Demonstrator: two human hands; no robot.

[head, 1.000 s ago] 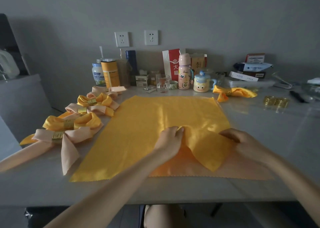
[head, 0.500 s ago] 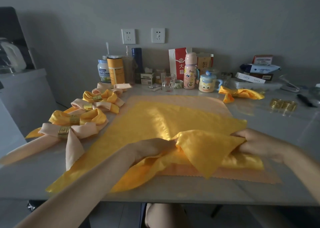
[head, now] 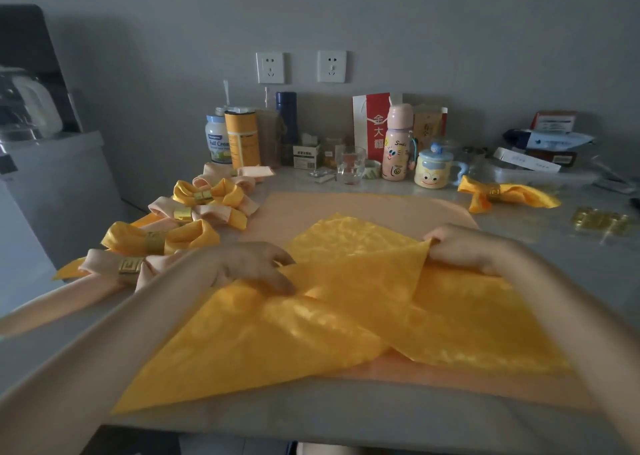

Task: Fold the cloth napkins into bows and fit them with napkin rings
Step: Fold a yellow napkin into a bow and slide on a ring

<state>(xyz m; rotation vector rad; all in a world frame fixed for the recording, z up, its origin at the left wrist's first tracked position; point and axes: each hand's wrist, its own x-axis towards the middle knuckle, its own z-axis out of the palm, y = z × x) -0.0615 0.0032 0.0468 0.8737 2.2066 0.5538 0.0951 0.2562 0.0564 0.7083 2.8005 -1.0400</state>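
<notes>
My left hand (head: 249, 264) curls down onto the yellow napkin (head: 346, 323) near its middle, fingertips bent into the cloth and pinching a fold there. My right hand (head: 460, 247) nips the far right point of a turned-over flap between thumb and fingers, holding that corner just off the surface. The yellow napkin lies partly folded and crumpled in front of me, one long corner trailing to the near left edge of the table (head: 571, 274), another spread toward the near right. It rests on a peach napkin (head: 346, 205) laid flat beneath it, whose far and near edges show around it.

To the left runs a row of finished bows (head: 162, 240) in yellow and peach, each cinched with a gold ring, overlapping one another from near to far. At the far right lies one more yellow bow (head: 505, 195) with its ring on, and just to the right of it, nearer, sits a blurred cluster of loose gold napkin rings (head: 599, 220). Along the far wall stand a glass (head: 350, 164), a pink bottle (head: 396, 146) and a smiling mug (head: 433, 172) among boxes and tins
</notes>
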